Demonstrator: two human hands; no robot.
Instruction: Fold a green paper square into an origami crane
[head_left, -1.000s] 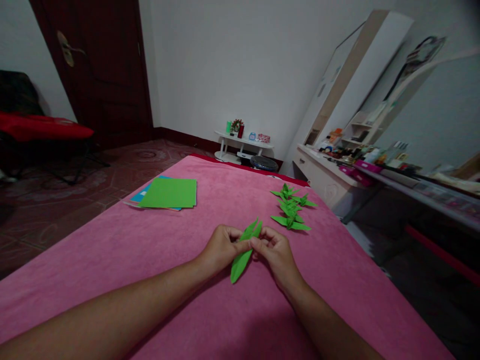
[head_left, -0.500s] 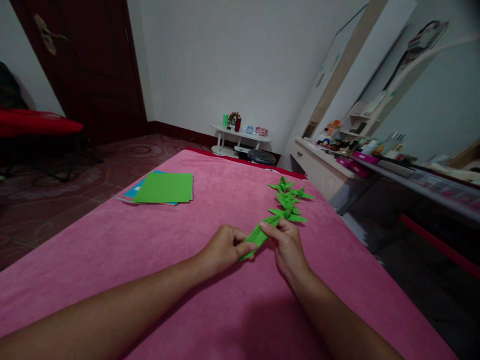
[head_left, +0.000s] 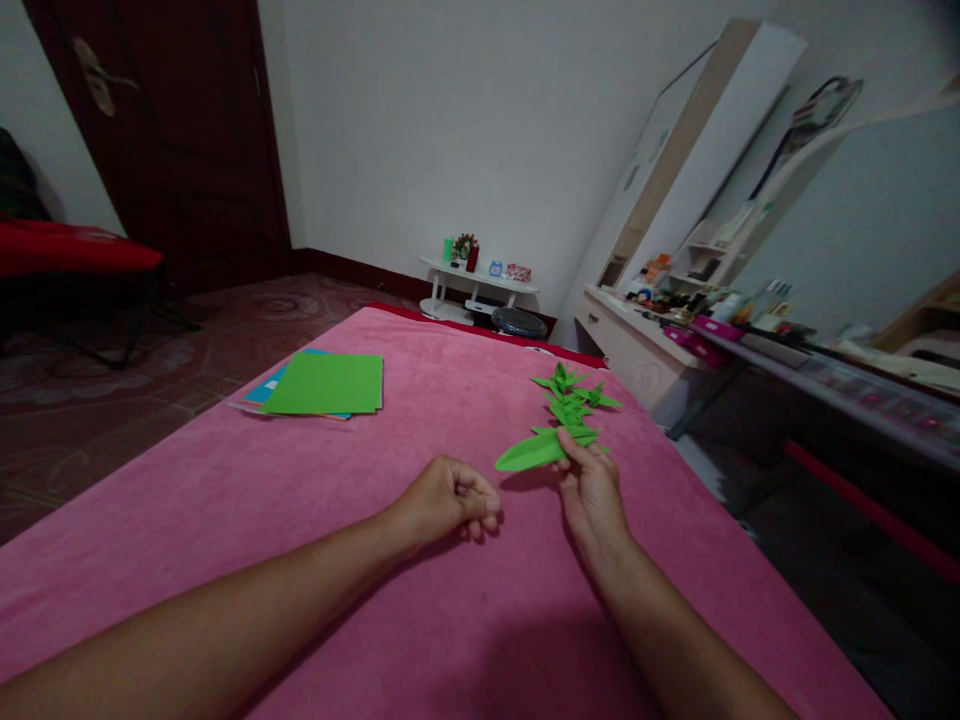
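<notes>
A narrow folded strip of green paper (head_left: 527,453) is pinched in my right hand (head_left: 592,490), thumb on top and fingers beneath. It tapers to a point on the left. My left hand (head_left: 452,502) hovers low over the pink cloth, fingers curled against the thumb, with nothing seen in them. Just beyond the right hand lie several pointed green origami pieces (head_left: 568,404), bunched together and partly hidden by the held paper. A stack of square paper sheets (head_left: 324,384) lies at the far left, green on top with blue edges showing.
Pink plush cloth (head_left: 420,620) covers the surface under my hands. Behind its far edge stands a low white shelf (head_left: 480,278) with small items. On the right, a dressing table (head_left: 637,325) holds bottles and boxes. A red chair (head_left: 75,248) stands left.
My left hand has let go of the folded green paper, its fingers curling. The right hand keeps the paper, now turned flatter and slightly spread. The view has shifted slightly.
</notes>
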